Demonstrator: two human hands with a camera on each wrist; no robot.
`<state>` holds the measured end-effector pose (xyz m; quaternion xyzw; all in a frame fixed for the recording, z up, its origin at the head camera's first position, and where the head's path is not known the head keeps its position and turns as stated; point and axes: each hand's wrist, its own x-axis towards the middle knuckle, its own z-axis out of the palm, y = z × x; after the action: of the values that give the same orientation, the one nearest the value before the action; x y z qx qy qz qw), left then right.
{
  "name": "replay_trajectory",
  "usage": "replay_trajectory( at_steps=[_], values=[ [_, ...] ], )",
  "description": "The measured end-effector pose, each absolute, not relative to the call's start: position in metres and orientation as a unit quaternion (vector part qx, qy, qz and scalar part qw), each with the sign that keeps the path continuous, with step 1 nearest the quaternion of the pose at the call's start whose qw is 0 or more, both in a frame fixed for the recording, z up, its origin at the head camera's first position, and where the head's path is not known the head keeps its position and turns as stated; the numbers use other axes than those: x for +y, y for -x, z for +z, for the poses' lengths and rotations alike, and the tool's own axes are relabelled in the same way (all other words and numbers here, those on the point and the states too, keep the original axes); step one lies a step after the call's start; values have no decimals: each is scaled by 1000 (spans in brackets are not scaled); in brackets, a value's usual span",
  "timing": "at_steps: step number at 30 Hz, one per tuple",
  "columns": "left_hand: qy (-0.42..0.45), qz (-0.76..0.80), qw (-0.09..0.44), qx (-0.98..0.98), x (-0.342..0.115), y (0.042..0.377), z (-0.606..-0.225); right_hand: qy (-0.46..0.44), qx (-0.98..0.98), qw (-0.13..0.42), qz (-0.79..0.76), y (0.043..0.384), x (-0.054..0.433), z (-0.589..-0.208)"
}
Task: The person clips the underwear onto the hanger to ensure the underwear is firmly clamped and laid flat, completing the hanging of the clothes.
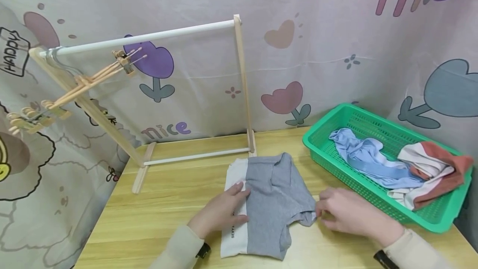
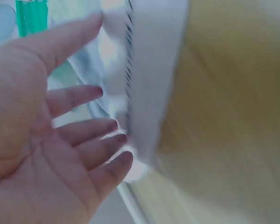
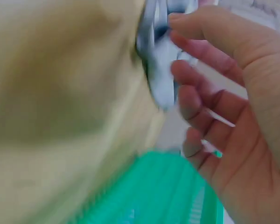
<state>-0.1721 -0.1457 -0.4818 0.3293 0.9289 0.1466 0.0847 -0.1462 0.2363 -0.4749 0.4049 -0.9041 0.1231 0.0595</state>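
A pair of grey underpants (image 1: 267, 198) lies spread on the wooden table, its wide white waistband (image 1: 236, 244) to the left with small dark lettering. My left hand (image 1: 223, 211) is over that waistband, fingers spread and fingertips reaching the grey cloth. In the left wrist view, the fingers (image 2: 105, 172) are extended beside the lettered band. At the right-hand corner of the underpants is my right hand (image 1: 345, 211), thumb and fingertips right at the cloth's edge. The right wrist view shows loosely bent fingers (image 3: 191, 100) with gaps between them, beside the blurred cloth (image 3: 163, 79).
A green basket (image 1: 358, 182) on the right holds a light blue garment (image 1: 373, 159) and a rust-and-white garment (image 1: 444, 165). At the back left stands a wooden rack (image 1: 242, 74) with a white rail (image 1: 149, 36). A wooden hanger (image 1: 93, 82) with clips hangs from the rail.
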Motion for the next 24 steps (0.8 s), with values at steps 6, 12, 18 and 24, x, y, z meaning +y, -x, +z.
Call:
replay_trajectory(
  at_steps=[6,12,18,24],
  values=[
    [-484,108,-28,868,-115,121,-468,-446,-882,89,121,136,215,-493],
    [-564,21,-74,822,-85,101,-484,-436,-887,90,121,141,211,-501],
    [-550,41,-127,824,-86,107,-491,-413,-887,10,208,143,220,-495],
    [-512,277,-7,813,-96,114,-484,-406,-880,-24,244,144,233,-484]
  ],
)
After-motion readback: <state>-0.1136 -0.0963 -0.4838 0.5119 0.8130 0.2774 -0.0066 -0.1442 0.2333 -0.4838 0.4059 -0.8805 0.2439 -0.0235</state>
